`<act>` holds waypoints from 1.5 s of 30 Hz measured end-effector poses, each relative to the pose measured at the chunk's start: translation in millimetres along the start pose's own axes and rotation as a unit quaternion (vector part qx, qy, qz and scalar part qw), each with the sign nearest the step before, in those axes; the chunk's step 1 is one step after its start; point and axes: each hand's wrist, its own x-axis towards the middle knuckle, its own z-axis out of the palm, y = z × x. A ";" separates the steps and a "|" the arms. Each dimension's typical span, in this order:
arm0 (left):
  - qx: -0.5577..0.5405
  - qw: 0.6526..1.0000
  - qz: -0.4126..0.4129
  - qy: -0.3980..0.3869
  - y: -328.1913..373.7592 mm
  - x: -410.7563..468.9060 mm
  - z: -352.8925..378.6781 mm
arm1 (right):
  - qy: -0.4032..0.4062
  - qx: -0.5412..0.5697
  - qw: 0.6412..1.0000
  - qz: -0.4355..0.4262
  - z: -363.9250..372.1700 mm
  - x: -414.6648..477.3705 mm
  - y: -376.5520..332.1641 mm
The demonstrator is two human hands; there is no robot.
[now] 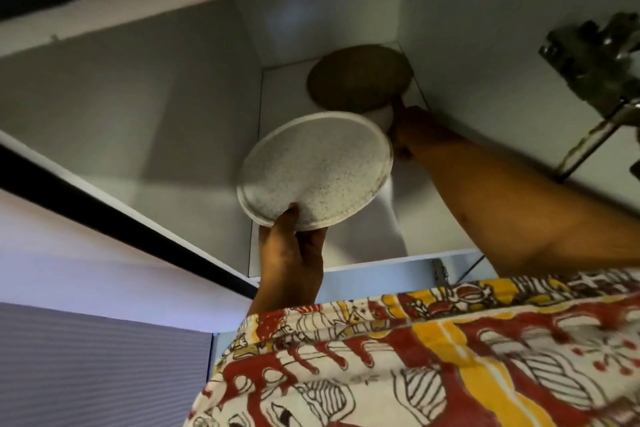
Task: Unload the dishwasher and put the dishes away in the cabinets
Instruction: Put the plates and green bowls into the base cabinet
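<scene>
Two round dishes meet at mid-frame in the smooth white cabinet. Your left hand pinches the lower rim of the plate, a flat, speckled off-white disc held tilted, with your thumb on its face. Just to its upper right, your right hand touches the white wall of the brown-faced bowl. Whether those fingers clasp it cannot be told.

The round white plate pinched in the left hand has a matt, finely speckled, stoneware-like face. Just beyond the right hand, the round brown dish looks dull and matt, perhaps wood. Right of that hand a steel hinge gleams. The white cabinet walls are smooth and satiny.
</scene>
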 end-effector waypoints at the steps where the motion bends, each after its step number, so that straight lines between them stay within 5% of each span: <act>1: 0.000 1.000 -0.002 0.004 -0.1 -3.0 -0.4 | 0.010 -0.006 1.000 -0.005 1.5 -7.1 -2.1; 5: 0.004 1.000 -0.009 0.009 0.6 -11.7 6.3 | 0.080 0.148 0.986 0.024 12.1 -51.3 -1.9; 7: 0.009 1.000 -0.007 0.018 1.0 -16.8 7.9 | 0.187 0.275 0.942 -0.048 27.9 -87.2 0.1; 10: 0.022 1.000 -0.014 -0.001 4.0 -27.3 6.6 | 0.226 0.421 0.872 -0.108 56.3 -130.7 -2.2; 14: 0.009 0.999 -0.036 0.009 14.7 -44.7 19.1 | 0.241 0.390 0.883 -0.097 48.8 -146.9 3.1; 17: 0.016 0.997 -0.030 -0.069 28.1 -58.2 38.0 | 0.233 0.336 0.901 -0.144 30.7 -144.4 6.4; 23: 0.211 0.972 0.023 -0.098 28.0 -57.1 48.3 | 0.177 0.482 0.855 -0.068 16.4 -126.2 -17.2; 25: 0.396 0.914 0.043 -0.070 16.9 -42.4 26.4 | 0.099 0.601 0.793 -0.012 20.0 -113.5 -24.7; 26: 0.503 0.859 0.066 -0.067 11.2 -33.8 10.1 | 0.054 0.653 0.755 0.018 22.9 -106.6 -26.2; 29: 0.782 0.604 0.117 -0.101 4.1 -8.0 -40.0 | -0.044 0.736 0.671 0.080 28.1 -94.1 -26.4; 31: 0.853 0.489 0.126 -0.136 7.2 3.7 -60.7 | -0.071 0.766 0.631 0.100 32.1 -89.5 -22.3; 35: 0.879 0.437 0.108 -0.156 14.8 17.2 -58.0 | -0.079 0.764 0.630 0.114 42.4 -74.0 -20.7; 42: 0.906 0.380 0.056 -0.178 38.6 39.7 -32.9 | -0.100 0.642 0.747 0.140 41.5 -59.7 -42.6; 43: 0.912 0.368 0.066 -0.168 41.4 40.5 -29.7 | -0.108 0.606 0.776 0.140 39.5 -61.7 -46.4; 45: 0.926 0.341 0.075 -0.141 44.1 41.3 -19.6 | -0.103 0.403 0.905 0.085 39.5 -60.2 -48.6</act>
